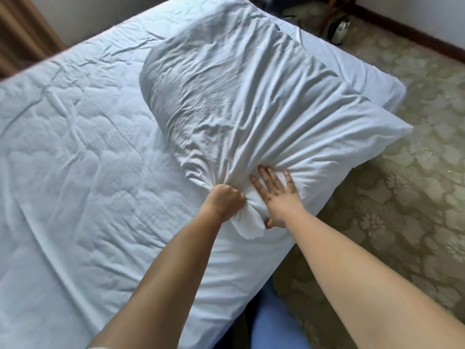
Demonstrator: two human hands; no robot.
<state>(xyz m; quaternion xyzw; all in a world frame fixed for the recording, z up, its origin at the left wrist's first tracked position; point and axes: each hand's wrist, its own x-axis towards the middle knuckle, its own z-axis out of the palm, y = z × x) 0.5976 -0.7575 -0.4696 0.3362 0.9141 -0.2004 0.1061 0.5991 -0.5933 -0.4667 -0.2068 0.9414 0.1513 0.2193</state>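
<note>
A big white pillow in a wrinkled white pillowcase (241, 96) lies on the right side of the bed (75, 147), its right corner hanging past the mattress edge. My left hand (226, 201) is a fist that grips the bunched near end of the pillowcase. My right hand (275, 195) lies flat on the same end just to the right, fingers straight and spread, pressing the cloth. A loose flap of pillowcase (249, 226) sticks out between the two wrists.
The bed has a creased white sheet. Patterned green-beige carpet (402, 197) covers the floor on the right. A dark wooden stand and a black-and-white object (339, 28) sit at the far corner. A brown curtain (22, 34) hangs at the upper left.
</note>
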